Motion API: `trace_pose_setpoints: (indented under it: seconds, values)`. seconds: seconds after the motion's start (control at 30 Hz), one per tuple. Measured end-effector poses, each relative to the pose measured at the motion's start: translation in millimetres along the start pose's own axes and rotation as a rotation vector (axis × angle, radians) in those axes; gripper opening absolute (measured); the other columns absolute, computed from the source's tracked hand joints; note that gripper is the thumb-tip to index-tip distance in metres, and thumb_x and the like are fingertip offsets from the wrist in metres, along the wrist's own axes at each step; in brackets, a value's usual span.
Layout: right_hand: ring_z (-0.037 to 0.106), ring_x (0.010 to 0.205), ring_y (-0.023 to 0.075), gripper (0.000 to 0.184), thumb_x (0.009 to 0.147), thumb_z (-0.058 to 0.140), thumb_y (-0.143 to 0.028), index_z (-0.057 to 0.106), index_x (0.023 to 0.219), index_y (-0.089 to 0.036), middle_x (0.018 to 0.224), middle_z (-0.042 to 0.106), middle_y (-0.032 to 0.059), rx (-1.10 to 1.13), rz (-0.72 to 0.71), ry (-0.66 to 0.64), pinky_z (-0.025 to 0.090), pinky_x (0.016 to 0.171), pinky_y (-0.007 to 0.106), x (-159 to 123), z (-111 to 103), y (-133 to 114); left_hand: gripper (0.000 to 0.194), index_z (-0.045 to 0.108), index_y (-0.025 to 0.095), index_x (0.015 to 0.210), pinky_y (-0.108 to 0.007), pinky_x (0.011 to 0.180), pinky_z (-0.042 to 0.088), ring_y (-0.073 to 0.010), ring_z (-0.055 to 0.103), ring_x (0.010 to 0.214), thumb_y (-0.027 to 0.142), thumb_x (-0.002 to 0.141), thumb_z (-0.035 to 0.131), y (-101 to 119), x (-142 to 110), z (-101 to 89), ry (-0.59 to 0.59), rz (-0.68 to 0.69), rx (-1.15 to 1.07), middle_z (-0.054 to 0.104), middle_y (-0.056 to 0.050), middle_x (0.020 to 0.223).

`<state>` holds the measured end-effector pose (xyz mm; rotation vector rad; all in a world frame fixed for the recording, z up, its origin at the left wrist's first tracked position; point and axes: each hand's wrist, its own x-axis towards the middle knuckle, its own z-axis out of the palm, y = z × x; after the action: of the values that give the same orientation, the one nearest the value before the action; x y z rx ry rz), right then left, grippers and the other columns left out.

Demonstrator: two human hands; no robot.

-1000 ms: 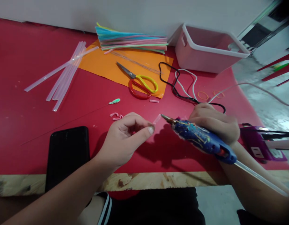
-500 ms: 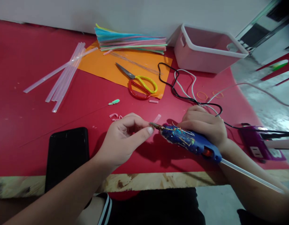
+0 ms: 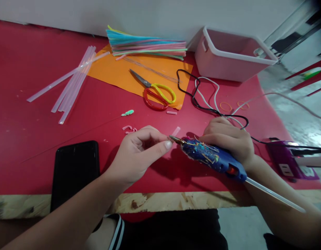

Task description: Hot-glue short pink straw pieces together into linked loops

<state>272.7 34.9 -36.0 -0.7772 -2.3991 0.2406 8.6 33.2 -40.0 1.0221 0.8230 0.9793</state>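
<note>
My right hand [image 3: 229, 140] is wrapped round a blue glue gun [image 3: 206, 152] crusted with dried glue and glitter. A clear glue stick [image 3: 275, 195] juts from its rear end. The gun's metal nozzle [image 3: 177, 139] points left, right at the fingertips of my left hand [image 3: 142, 152]. Thumb and forefinger of that hand are pinched together; whatever sits between them is too small to make out. Just beyond the nozzle lies a short pink piece [image 3: 176, 131]. Curled pink bits [image 3: 128, 129] and a green fuzzy tip on a thin wire [image 3: 128, 113] rest past my left hand.
Scissors [image 3: 152, 88] lie on an orange sheet [image 3: 108, 74] with pipe cleaners [image 3: 147, 45] behind. Glue sticks [image 3: 74, 83] are at left, a phone [image 3: 75, 173] near the front edge. A pink bin [image 3: 228, 64], cables [image 3: 194, 99], rubber bands [image 3: 225, 106] and a purple power strip [image 3: 282, 159] occupy the right.
The nozzle has drawn very slightly away from my left fingertips. Both hands keep the same hold, and the whole view has shifted a little.
</note>
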Motion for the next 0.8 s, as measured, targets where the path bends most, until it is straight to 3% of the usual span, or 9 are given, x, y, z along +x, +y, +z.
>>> trace_pose_setpoints:
  seconds: [0.8]
  values:
    - [0.059, 0.065, 0.0176, 0.013, 0.095, 0.054, -0.025, 0.066, 0.096, -0.02, 0.068, 0.059, 0.0015, -0.025, 0.066, 0.037, 0.042, 0.074, 0.039, -1.9, -2.1, -0.2, 0.013, 0.07, 0.018, 0.071, -0.02, 0.047, 0.031, -0.0029, 0.045, 0.052, 0.012, 0.082, 0.074, 2.7, -1.1, 0.6, 0.016, -0.002, 0.022, 0.06, 0.005, 0.07]
